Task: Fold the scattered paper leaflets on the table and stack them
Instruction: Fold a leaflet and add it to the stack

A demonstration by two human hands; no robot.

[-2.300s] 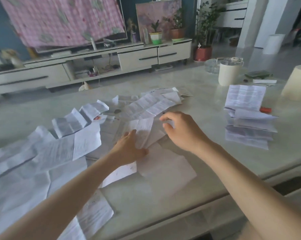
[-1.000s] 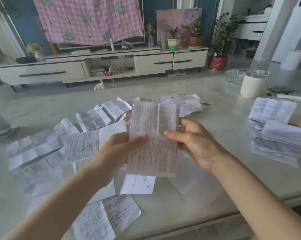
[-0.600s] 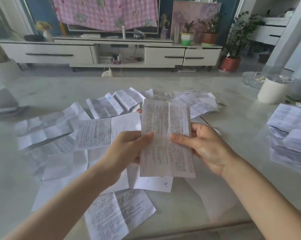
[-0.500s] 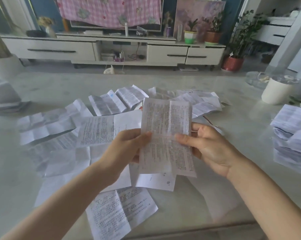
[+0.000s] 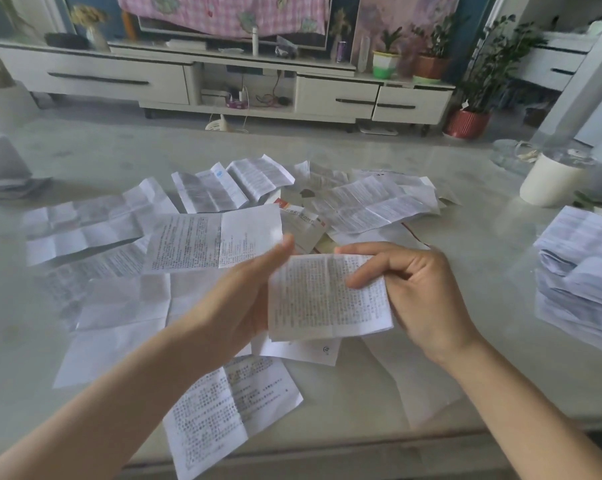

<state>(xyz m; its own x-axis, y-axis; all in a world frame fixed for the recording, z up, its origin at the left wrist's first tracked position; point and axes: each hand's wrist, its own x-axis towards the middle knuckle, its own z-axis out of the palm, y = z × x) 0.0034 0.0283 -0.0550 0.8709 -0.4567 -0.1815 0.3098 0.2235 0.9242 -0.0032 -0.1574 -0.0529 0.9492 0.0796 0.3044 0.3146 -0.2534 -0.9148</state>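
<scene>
the leaflet (image 5: pixel 320 303) is held up off the table (image 5: pixel 479 265), near the middle. it is doubled over, so its top edge looks like a fold, and a vertical crease runs down its printed face. the right hand (image 5: pixel 427 299) pinches its right side, thumb on the print and fingers curled behind. the left hand (image 5: pixel 237 299) lies fairly flat, fingers straight along the left edge, backing the paper rather than gripping it (its thumb is hidden, so i cannot tell if it presses from behind). to fold this well, i would first line up the loose bottom corners. the right pinch can then serve as the anchor while the left fingers run along the fold to sharpen it. a soft crease would likely spring open on the stack (image 5: pixel 583 271) at the table's right edge. folding next along the vertical crease should give a compact packet. many scattered leaflets (image 5: pixel 209 244) lie unfolded to the left and far side, so most of the job seems to remain.
</scene>
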